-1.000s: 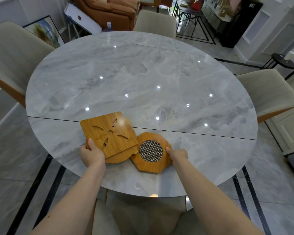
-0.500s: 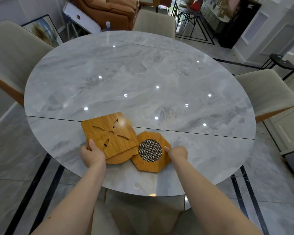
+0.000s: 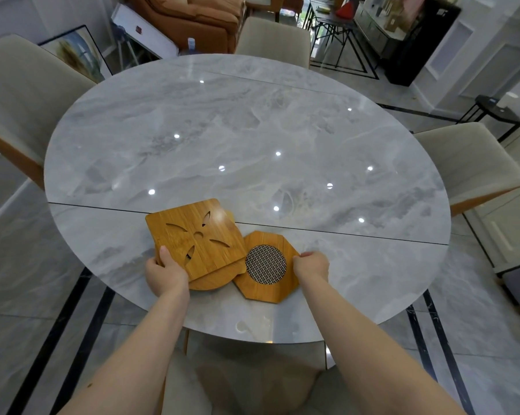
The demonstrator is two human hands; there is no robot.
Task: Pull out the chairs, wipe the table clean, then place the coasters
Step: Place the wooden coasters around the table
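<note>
Little has changed over the last second: the left hand [image 3: 166, 272] still pinches the square bamboo coaster with the cut-out pattern [image 3: 197, 238], thumb on top, over what looks like a round wooden coaster [image 3: 215, 280] beneath. The right hand [image 3: 311, 266] grips the octagonal wooden coaster with a mesh centre [image 3: 267, 265]. All sit near the grey marble table [image 3: 252, 139]'s near edge, so placing has barely begun.

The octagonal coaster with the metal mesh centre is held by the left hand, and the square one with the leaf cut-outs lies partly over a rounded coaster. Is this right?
Not quite. In the head view the octagonal coaster is held by the right hand, not the left. The left hand grips the square coaster, which does lie partly over a rounded coaster.
</note>
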